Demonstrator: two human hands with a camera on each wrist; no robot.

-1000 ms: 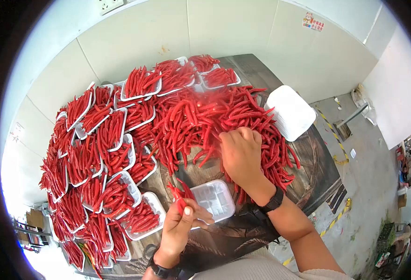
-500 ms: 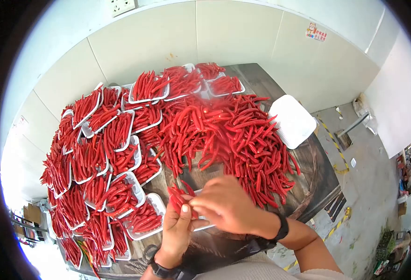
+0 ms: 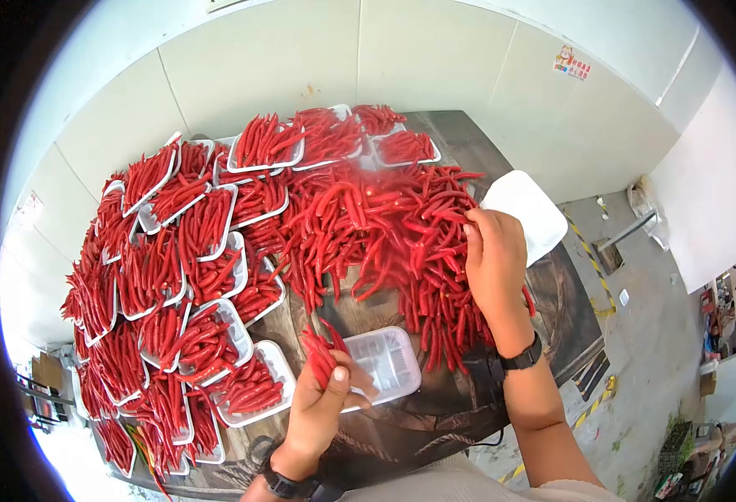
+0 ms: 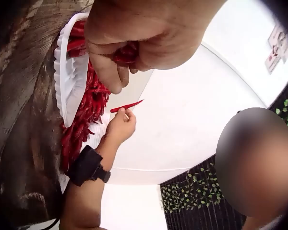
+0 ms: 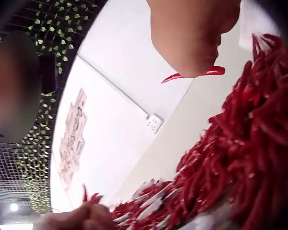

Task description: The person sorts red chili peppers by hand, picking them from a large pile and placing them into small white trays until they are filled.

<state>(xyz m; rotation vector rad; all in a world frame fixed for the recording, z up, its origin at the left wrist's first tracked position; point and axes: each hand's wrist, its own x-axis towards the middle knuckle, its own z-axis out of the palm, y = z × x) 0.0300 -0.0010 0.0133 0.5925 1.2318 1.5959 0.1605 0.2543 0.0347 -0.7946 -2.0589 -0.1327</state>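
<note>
1. Room: pale panelled wall (image 3: 435, 58) behind the pile, a small red-printed sticker (image 3: 571, 63) on it. Grey floor (image 3: 627, 351) to the right of the pile, with yellow-and-black tape (image 3: 590, 251).
2. Surface (image 3: 552, 293): dark, wood-patterned, running under everything; its bare part shows right of the pile and on its near side.
3. Filled trays (image 3: 278, 368): white, heaped with red chillies, crowded and overlapping left of the pile; a few more at its far edge.
4. Pile (image 3: 418, 243) (landmark): loose red chillies, lying many ways; those at its near edge hang mostly toward the person.
5. White tray stack (image 3: 535, 209): just right of the pile, beside the right hand.
6. Near tray (image 3: 395, 360): white, ribbed base showing, on the near side of the pile; left fingers partly in front of it.
7. Right hand (image 3: 498, 263): over the right part of the pile, fingertips and thumb closed in a pinch on one chilli.
8. Left hand (image 3: 318, 410): near side of the pile, toward its left; fingers curled round a small bunch (image 3: 320, 360). Long axis steep, ends leaning slightly left, toward the far side. Count unclear.
9. Single chilli (image 5: 215, 71): in the right hand's pinch. Right wrist view: long axis nearly level, thin tip left and slightly down, thick end right.
</note>
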